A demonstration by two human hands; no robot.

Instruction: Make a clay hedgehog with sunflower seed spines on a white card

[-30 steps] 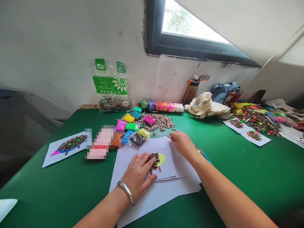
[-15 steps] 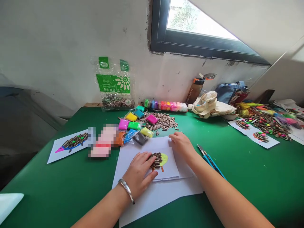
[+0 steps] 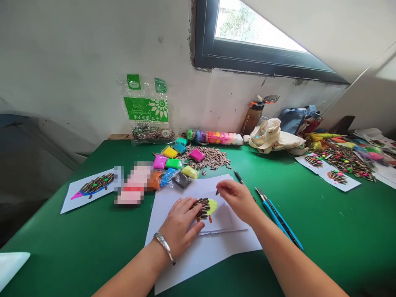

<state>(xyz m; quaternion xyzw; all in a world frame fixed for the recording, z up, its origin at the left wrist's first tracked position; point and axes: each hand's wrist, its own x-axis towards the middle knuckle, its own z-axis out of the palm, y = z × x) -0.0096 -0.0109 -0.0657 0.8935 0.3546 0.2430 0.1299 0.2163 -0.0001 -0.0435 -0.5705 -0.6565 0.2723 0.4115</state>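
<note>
My left hand lies flat with fingers spread, pressing on a sheet of white paper and partly covering a hedgehog picture. Its body is flat yellow-green clay with small orange feet, and sunflower seeds overlap on its back. Above the upper right of the picture, my right hand is closed in a pinch. A small dark piece, apparently a sunflower seed, sticks out from its fingertips. A black pen lies just beyond that hand, partly hidden by it.
A blue utility knife lies right of the paper, blade out. Packets of coloured clay and loose seeds lie behind. A finished hedgehog card is at left. A bottle and cloth bag stand by the wall.
My right hand has moved from the paper's upper edge toward the picture, and a small dark seed-like piece now shows in its fingers. More of the pen is visible. My left hand stays put.
</note>
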